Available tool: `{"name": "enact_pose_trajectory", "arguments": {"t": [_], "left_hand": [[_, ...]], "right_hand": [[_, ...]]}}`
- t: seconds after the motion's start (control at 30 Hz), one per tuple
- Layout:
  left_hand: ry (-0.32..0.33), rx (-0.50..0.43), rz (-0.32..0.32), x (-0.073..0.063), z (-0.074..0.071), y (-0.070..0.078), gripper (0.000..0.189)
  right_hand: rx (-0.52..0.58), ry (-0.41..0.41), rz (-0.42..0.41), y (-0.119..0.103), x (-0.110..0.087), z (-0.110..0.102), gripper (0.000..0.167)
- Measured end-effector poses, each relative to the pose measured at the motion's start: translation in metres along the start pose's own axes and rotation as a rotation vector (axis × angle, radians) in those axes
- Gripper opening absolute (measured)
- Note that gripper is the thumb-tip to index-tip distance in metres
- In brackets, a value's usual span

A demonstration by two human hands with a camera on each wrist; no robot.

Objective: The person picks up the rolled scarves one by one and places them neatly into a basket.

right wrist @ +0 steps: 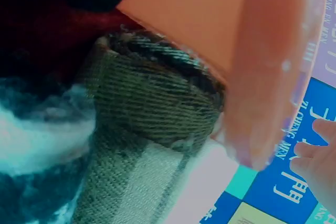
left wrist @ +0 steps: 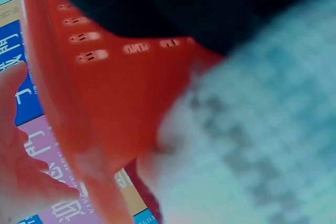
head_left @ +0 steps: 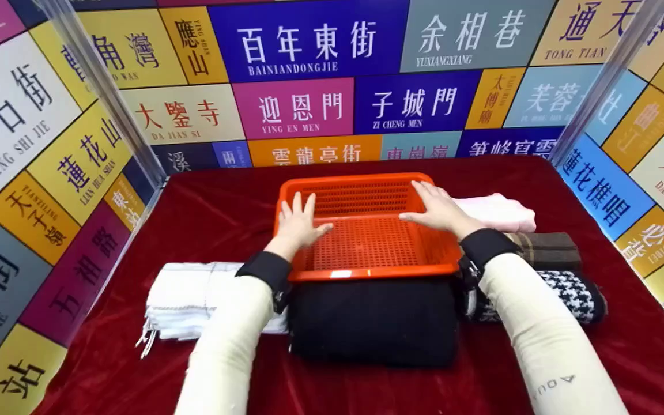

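Observation:
An orange-red plastic basket with slotted walls stands in the middle of the table, nothing lying in it. My left hand, fingers spread, is over its left rim. At the right rim my right hand has its fingers extended, thumb pointing inward. Neither hand holds anything. In the left wrist view the left hand shows beside the basket's rim. The right wrist view has the right hand's fingers near the rim.
A folded black cloth lies in front of the basket, a folded white fringed cloth to its left. On the right are a pink roll, a brown roll and a houndstooth roll. Dark red cloth covers the table; printed panels surround it.

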State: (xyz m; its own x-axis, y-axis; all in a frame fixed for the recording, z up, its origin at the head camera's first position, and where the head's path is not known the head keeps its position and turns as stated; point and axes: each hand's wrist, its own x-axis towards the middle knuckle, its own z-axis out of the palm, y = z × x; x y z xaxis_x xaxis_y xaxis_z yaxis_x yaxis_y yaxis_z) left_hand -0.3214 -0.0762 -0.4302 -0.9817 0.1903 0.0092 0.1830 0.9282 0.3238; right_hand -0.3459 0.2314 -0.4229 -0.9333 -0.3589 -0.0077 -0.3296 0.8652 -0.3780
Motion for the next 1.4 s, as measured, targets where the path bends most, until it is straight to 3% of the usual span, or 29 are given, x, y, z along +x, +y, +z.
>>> {"name": "enact_pose_trajectory", "arguments": {"t": [0.1, 0.2, 0.27, 0.33, 0.43, 0.53, 0.6, 0.7, 0.8, 0.87, 0.97, 1.07, 1.27, 1.4], "left_hand": [[0.215, -0.112, 0.186, -0.023, -0.009, 0.005, 0.063], [0.438, -0.223, 0.410, -0.062, -0.018, 0.010, 0.041], [0.524, -0.276, 0.515, -0.093, -0.021, 0.010, 0.028], [0.538, -0.314, 0.553, -0.121, -0.021, 0.008, 0.019], [0.469, -0.357, 0.486, -0.155, -0.017, 0.000, 0.016], [0.352, -0.371, 0.330, -0.178, -0.006, -0.011, 0.016], [0.267, -0.390, 0.225, -0.188, 0.004, -0.019, 0.019], [0.141, -0.460, 0.124, -0.196, 0.020, -0.028, 0.040], [0.067, -0.550, 0.079, -0.200, 0.034, -0.032, 0.066], [0.046, -0.603, 0.077, -0.199, 0.042, -0.031, 0.076], [0.023, -0.639, 0.084, -0.196, 0.050, -0.029, 0.086], [-0.011, -0.671, 0.087, -0.191, 0.056, -0.028, 0.093], [-0.094, -0.738, 0.059, -0.181, 0.063, -0.030, 0.104], [-0.139, -0.880, 0.020, -0.176, 0.068, -0.032, 0.102]], "right_hand": [[0.012, -0.007, -0.050, -0.013, -0.012, -0.004, 0.086], [0.060, 0.018, -0.129, -0.032, -0.037, -0.009, 0.080], [0.116, 0.072, -0.191, -0.042, -0.059, -0.011, 0.073], [0.172, 0.141, -0.263, -0.048, -0.082, -0.013, 0.063], [0.243, 0.195, -0.371, -0.046, -0.113, -0.012, 0.033], [0.328, 0.117, -0.383, -0.035, -0.140, -0.005, 0.006], [0.390, -0.025, -0.288, -0.026, -0.154, 0.002, 0.016], [0.462, -0.184, -0.073, -0.014, -0.168, 0.019, 0.028], [0.546, -0.236, 0.094, -0.009, -0.171, 0.039, 0.060], [0.602, -0.230, 0.152, -0.007, -0.171, 0.050, 0.080], [0.693, -0.243, 0.207, -0.007, -0.168, 0.064, 0.095], [0.813, -0.246, 0.228, -0.006, -0.166, 0.077, 0.099], [0.909, -0.218, 0.305, -0.006, -0.163, 0.089, 0.105], [1.124, -0.236, 0.341, -0.004, -0.162, 0.095, 0.090]]}}
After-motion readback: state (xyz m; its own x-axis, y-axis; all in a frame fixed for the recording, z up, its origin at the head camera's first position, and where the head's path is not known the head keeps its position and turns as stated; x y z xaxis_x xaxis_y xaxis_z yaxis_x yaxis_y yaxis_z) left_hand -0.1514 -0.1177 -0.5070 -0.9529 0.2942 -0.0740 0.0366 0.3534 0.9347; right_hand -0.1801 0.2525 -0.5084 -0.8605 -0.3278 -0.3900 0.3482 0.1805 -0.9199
